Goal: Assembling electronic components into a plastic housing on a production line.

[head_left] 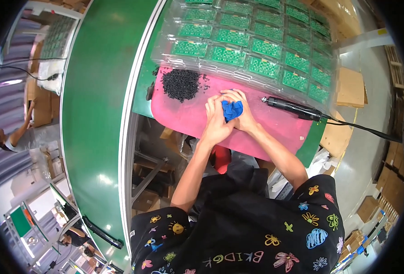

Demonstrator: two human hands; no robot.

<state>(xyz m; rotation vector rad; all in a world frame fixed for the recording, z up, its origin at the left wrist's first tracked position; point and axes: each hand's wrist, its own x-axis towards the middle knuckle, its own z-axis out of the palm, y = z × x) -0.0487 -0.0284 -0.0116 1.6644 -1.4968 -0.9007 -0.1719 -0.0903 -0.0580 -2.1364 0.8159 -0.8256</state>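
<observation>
Both of my hands are together above the pink mat (266, 134), near its front edge. Between them is a crumpled bright blue piece of thin material (232, 110); its exact kind is not clear. My left hand (215, 121) closes on it from the left, and my right hand (245, 119) wraps round it from the right. To the left of the hands lies a heap of small black parts (181, 85), some scattered at its edge. A black electric screwdriver (293, 108) rests on the mat to the right, bit pointing toward the hands.
Clear plastic trays (252, 73) full of green circuit boards (229, 55) fill the table beyond the mat. A cable (362, 127) runs right from the screwdriver. Along the left stretches a green conveyor belt (94, 114), with a person (14, 137) beyond it. Cardboard boxes (350, 86) stand on the right.
</observation>
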